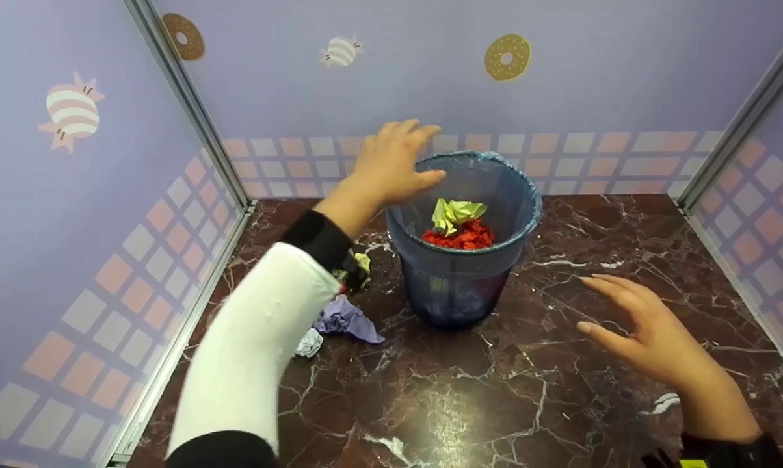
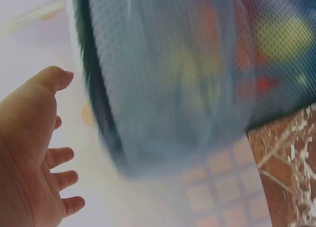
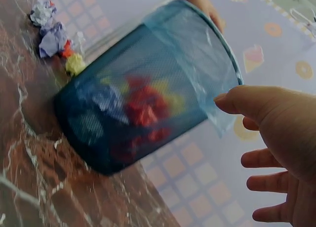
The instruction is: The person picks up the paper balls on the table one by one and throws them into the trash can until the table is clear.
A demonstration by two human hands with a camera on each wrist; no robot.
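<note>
A blue mesh wastebasket (image 1: 453, 286) lined with a thin bluish bag (image 2: 163, 89) stands upright on the dark marbled table. Inside it lie crumpled yellow paper (image 1: 455, 214) and crumpled red paper (image 1: 466, 236). My left hand (image 1: 395, 159) hovers at the basket's left rim with fingers spread; in the left wrist view a gap shows between hand and rim. My right hand (image 1: 645, 328) is held in the air right of the basket, fingers extended and holding nothing. Through the mesh in the right wrist view, red, yellow and bluish-white crumpled papers show.
Left of the basket lie a crumpled purple paper (image 1: 347, 320), a white paper ball (image 1: 309, 343) and a yellow one (image 1: 363, 263), partly behind my left sleeve. A bit of red paper (image 3: 67, 49) sits among them. Patterned panels (image 1: 430, 78) enclose the table at the back and sides.
</note>
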